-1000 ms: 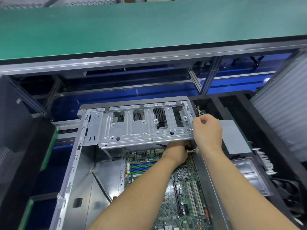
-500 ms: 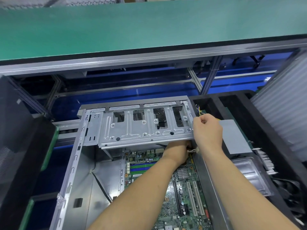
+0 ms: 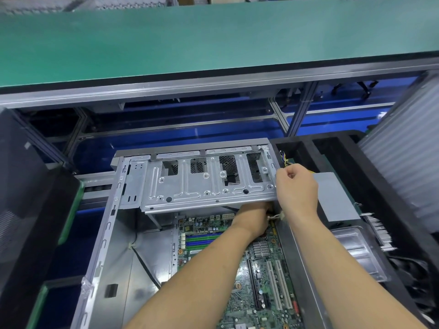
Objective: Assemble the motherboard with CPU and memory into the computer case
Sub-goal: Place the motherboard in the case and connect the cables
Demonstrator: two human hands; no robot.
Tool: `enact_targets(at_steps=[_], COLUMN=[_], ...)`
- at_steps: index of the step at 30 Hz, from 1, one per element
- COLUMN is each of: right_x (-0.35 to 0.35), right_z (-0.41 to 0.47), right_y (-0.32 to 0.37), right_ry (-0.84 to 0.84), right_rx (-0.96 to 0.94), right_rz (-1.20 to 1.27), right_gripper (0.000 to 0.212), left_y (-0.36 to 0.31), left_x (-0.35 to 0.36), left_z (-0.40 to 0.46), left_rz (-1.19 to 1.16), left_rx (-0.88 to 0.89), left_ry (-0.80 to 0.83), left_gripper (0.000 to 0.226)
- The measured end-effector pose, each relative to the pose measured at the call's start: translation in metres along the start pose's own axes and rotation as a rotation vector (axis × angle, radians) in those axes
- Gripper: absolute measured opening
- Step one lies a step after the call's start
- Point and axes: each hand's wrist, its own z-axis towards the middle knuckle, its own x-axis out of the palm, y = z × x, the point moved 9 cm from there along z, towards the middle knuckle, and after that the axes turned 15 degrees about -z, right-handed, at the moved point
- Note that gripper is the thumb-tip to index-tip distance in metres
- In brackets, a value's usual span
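Under the drive cage [image 3: 209, 184], left hand [image 3: 251, 222] hidden over motherboard [image 3: 261, 281], right hand [image 3: 297, 186] pinching wires [image 3: 285, 160]

Electronics assembly line: green conveyor belt [image 3: 190, 41] on alu frame [image 3: 280, 117] (factory-style), black foam trays [image 3: 370, 186] w/ parts.

- The motherboard [image 3: 259, 276] is green, with blue and green memory slots [image 3: 202, 239].
- The computer case [image 3: 114, 233] is bare silver-grey metal.
- The surface [image 3: 190, 41] is plain green.
- The foam tray [image 3: 380, 186] is black.
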Motion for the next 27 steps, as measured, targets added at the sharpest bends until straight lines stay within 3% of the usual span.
enact_targets(at_steps=[13,19,27], right_x=[0.0,-0.001,-0.001], right_z=[0.001,0.0,0.001], right_y=[0.001,0.002,0.002], right_ry=[0.0,0.006,0.006], right_rx=[-0.003,-0.002,0.004], right_rz=[0.001,-0.011,-0.022], right_gripper=[0.022,0.022,0.024], left_y=[0.002,0.007,0.011], left_x=[0.002,0.0,0.001], left_z=[0.006,0.005,0.01], left_rz=[0.047,-0.063,-0.176], left_rx=[-0.021,-0.029,-0.045], left_ry=[0.057,0.052,0.031], left_gripper=[0.039,0.044,0.029])
